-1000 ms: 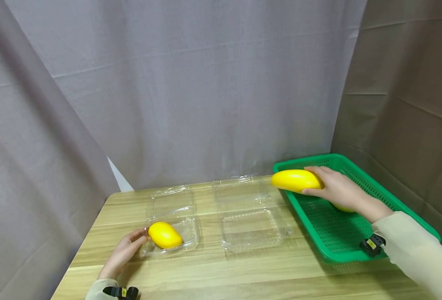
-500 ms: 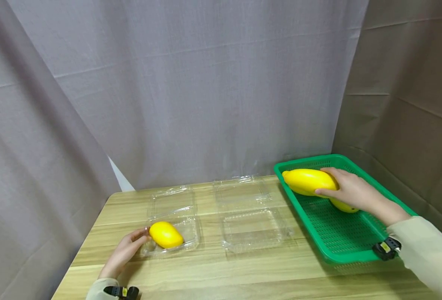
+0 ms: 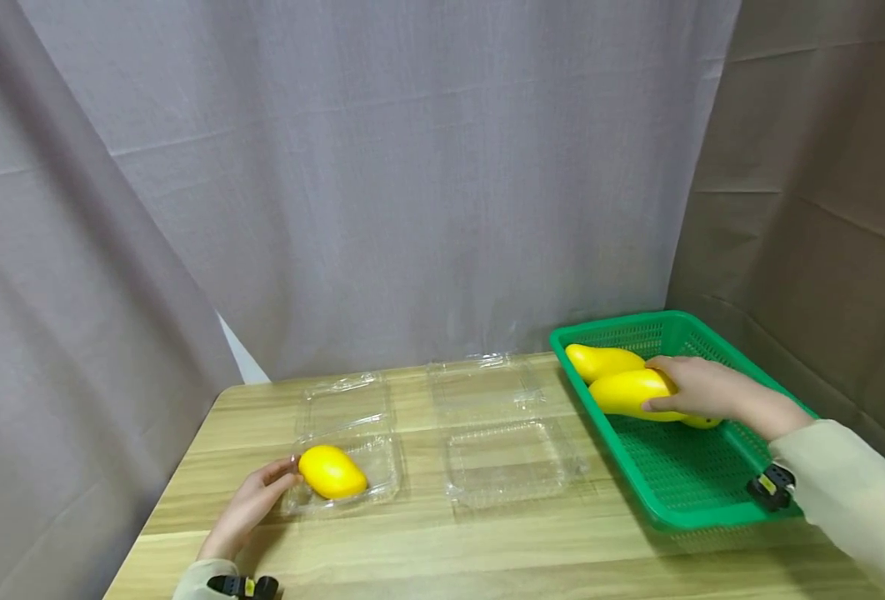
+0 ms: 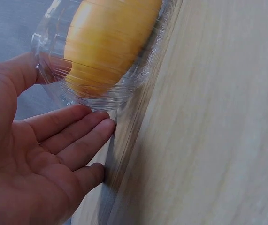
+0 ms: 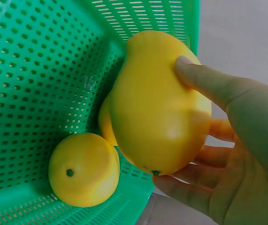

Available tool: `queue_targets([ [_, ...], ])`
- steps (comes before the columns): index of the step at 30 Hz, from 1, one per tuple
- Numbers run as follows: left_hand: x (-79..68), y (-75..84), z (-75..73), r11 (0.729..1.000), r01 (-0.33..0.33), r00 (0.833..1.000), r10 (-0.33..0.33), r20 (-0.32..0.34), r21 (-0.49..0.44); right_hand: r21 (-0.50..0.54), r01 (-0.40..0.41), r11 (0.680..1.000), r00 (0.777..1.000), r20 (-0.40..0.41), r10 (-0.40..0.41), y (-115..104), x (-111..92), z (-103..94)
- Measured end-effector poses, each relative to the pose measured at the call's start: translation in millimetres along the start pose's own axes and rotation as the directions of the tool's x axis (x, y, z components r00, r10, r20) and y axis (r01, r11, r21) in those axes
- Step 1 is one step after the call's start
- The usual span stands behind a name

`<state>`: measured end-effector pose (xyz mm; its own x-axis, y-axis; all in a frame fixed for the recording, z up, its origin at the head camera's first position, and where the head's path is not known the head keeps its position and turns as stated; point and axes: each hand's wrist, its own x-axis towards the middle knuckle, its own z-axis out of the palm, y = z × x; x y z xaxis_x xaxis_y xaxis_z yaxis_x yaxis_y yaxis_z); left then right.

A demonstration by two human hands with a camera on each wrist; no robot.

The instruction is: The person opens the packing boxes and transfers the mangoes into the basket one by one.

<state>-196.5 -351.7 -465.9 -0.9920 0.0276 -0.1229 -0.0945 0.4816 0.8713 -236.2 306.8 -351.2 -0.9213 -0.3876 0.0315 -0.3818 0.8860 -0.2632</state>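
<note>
My right hand grips a yellow mango inside the green basket. In the right wrist view, the thumb lies across this mango and the fingers wrap its far side. A second mango lies behind it, and a third sits lower down. On the left, my left hand holds the near-left edge of a hinged clear plastic container with a mango in its base. Through the plastic, in the left wrist view, the thumb tip shows; the fingers reach below.
A second clear container, lid folded back, lies between the first one and the basket. Grey curtains enclose the wooden table at the back and sides.
My right hand has moved from over the basket's left rim rightward and down into the basket with its mango. Another mango now shows behind it. The left hand has stayed put.
</note>
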Motion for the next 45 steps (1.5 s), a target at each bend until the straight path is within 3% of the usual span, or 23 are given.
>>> queue_targets([
  [14,-2.5,-0.6,1.1,1.000,0.014,1.000,-0.014,-0.005,-0.001,-0.002,-0.085,0.996,0.985,0.153,0.084,6,17,5.2],
  [24,1.5,2.3,1.3,1.000,0.004,1.000,-0.004,-0.003,-0.029,0.024,-0.103,0.994,0.973,0.210,0.096,18,16,5.2],
  [35,3.3,-1.7,2.7,1.000,-0.002,1.000,0.002,-0.006,-0.026,0.051,-0.114,0.992,0.951,0.294,0.094,17,15,10.6],
  [45,0.8,-3.3,2.8,0.999,0.020,1.000,-0.021,-0.014,-0.042,0.039,-0.109,0.993,0.950,0.300,0.092,15,17,13.0],
])
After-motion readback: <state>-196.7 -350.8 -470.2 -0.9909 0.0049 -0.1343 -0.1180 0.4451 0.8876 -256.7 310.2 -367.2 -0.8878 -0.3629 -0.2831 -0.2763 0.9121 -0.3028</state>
